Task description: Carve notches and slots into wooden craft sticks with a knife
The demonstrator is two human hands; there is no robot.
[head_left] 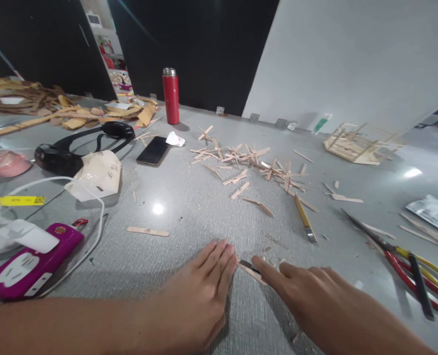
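Your left hand point(208, 285) lies low over the tabletop point(189, 212), its fingers straight and pressed together, with the side of the index finger against one end of a flat wooden stick point(251, 274). Your thumb is tucked out of view, so whether that hand pinches the stick cannot be told. Your right hand point(313, 290) is closed around a dark blade point(247, 266), index finger stretched along it; the rest of the tool is hidden in your grip. The blade lies along the stick, which rests on the tabletop between your two hands, its tip close to your left fingers.

Beyond your right hand sits a yellow utility knife point(302, 217), and to its right lie scissors point(371, 233) with red and yellow handles. A loose pile of small wooden pieces point(241, 155) spreads ahead of you, well apart from your hands. A single craft stick point(148, 231) lies to the left of your left fingers. Farther back, a red flask point(171, 98) stands upright behind a smartphone point(153, 151), and a wooden stick frame point(368, 158) sits at the far right.
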